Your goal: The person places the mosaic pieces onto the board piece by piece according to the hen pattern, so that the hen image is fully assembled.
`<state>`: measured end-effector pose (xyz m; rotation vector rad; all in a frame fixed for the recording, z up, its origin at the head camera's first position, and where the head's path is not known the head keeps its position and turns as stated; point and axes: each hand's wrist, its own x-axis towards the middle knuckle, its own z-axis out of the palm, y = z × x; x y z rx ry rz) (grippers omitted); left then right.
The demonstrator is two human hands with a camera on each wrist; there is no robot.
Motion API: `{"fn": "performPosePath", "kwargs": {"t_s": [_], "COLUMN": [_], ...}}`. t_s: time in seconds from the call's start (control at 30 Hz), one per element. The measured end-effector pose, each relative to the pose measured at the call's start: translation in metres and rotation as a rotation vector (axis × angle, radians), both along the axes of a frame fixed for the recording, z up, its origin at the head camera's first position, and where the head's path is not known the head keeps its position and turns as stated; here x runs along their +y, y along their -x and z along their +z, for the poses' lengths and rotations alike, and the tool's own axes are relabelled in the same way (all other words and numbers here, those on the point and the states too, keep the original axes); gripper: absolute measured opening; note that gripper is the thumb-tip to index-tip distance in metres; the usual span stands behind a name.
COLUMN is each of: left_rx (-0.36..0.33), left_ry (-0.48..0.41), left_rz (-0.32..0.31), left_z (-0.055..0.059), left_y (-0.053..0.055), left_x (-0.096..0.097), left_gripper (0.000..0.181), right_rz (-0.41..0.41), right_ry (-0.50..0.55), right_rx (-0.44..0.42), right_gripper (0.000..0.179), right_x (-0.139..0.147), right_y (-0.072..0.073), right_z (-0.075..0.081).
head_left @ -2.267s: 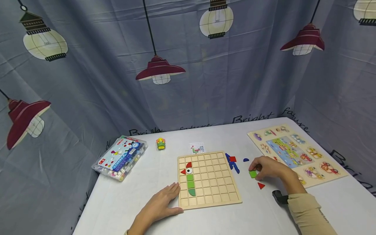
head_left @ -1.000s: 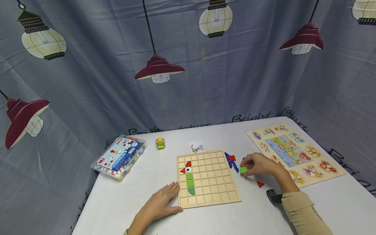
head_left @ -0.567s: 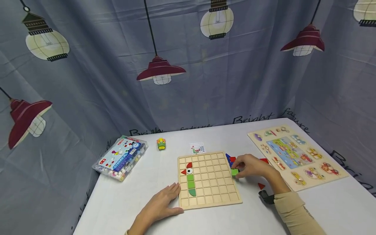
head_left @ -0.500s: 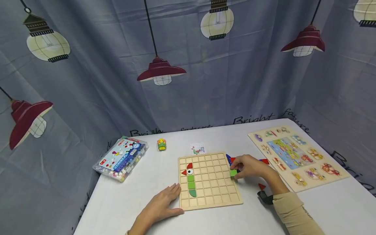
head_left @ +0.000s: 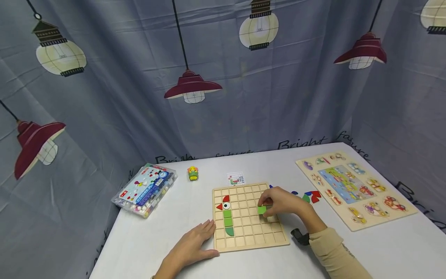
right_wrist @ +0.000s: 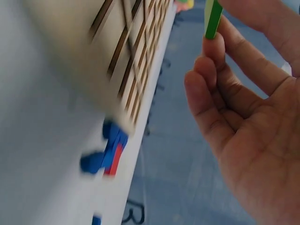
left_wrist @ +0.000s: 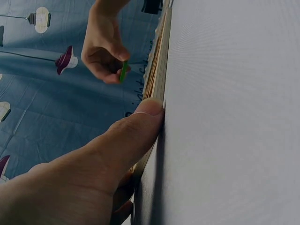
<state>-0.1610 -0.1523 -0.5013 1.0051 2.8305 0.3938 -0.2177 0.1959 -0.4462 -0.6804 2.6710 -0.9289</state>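
Note:
A wooden grid board (head_left: 249, 232) lies on the table. In its left columns sit red pieces, a round eye piece (head_left: 226, 205), two green squares (head_left: 227, 214) and a dark green quarter-circle (head_left: 229, 231). My right hand (head_left: 283, 201) pinches a green square tile (head_left: 261, 210) between thumb and fingers above the board's right part. In the right wrist view the tile (right_wrist: 213, 18) shows edge-on, clear of the board. My left hand (head_left: 191, 244) rests at the board's near left corner with fingers extended; in the left wrist view its thumb (left_wrist: 149, 107) presses the board's edge.
Behind the board lie a small picture card (head_left: 235, 178) and a toy figure (head_left: 192, 173). A clear box of beads (head_left: 144, 190) stands left, a picture puzzle board (head_left: 355, 190) right. Loose red pieces (head_left: 315, 196) and blue pieces (right_wrist: 101, 157) lie right of the grid, partly hidden by my right hand.
My right hand picked up the green square tile from the right side of the table and carried it left, over the grid board. My left hand has stayed at the board's corner.

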Motion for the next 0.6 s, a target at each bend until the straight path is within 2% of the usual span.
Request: {"fn": "performPosePath", "kwargs": {"t_s": [0.23, 0.4, 0.6], "left_rx": [0.004, 0.008, 0.022], "left_ry": [-0.004, -0.001, 0.000], "left_rz": [-0.023, -0.017, -0.015], "left_z": [0.002, 0.002, 0.002], "left_y": [0.000, 0.000, 0.001], "left_x": [0.002, 0.000, -0.001], "left_gripper": [0.084, 0.085, 0.085], "right_rz": [-0.013, 0.049, 0.105], "right_ry": [-0.060, -0.082, -0.121], "right_rx": [-0.002, 0.022, -0.008], "right_gripper": [0.023, 0.022, 0.022], "right_x": [-0.034, -0.055, -0.075], "right_y": [-0.007, -0.009, -0.009], "right_z": [0.004, 0.001, -0.001]}}
